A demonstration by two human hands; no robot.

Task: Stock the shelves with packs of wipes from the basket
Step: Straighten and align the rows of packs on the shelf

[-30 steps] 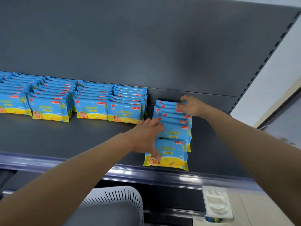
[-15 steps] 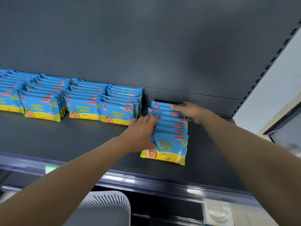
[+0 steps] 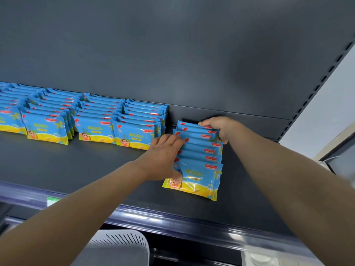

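A row of several blue and yellow packs of wipes (image 3: 199,169) stands leaning on the dark shelf (image 3: 76,166), at the right end of the stocked rows. My left hand (image 3: 163,156) grips the row's left side, its fingers over the pack tops and its thumb on the front pack. My right hand (image 3: 217,127) holds the rearmost pack, with its fingers curled over that pack's top right corner near the back panel. Only the rim of the white slotted basket (image 3: 119,244) shows, below the shelf edge.
Further rows of the same packs (image 3: 92,129) fill the shelf to the left, the nearest row (image 3: 134,135) close beside my left hand. A glossy price rail (image 3: 172,223) runs along the shelf front. A slotted upright (image 3: 307,100) bounds the shelf at the right.
Both hands have squeezed the right-hand row together, and the front pack has slid back from the shelf edge. My right hand's fingers now curl over the rearmost pack.
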